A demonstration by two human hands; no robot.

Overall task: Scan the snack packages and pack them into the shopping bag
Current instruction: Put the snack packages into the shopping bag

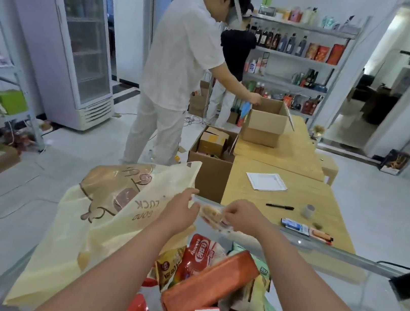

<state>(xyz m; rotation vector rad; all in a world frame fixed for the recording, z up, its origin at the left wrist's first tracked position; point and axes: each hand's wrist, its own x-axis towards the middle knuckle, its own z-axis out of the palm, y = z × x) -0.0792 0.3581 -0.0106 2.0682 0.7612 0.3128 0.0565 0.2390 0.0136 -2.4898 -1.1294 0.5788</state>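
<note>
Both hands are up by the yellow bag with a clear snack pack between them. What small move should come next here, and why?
Probably ease the clear snack pack leftward into the mouth of the yellow shopping bag. The right hand pinches the pack at its right end, the left hand is at the bag's edge beside it, and the pack sits just outside the bag. More snack packages wait below.

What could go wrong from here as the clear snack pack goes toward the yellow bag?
1. The left hand holds the shopping bag only at its rim, so the mouth may sag shut before the clear snack pack goes in.
2. The right hand pinches that pack by one end; it could slip onto the snack pile.
3. No scanner is visible, so the pack may go in unscanned.
</note>
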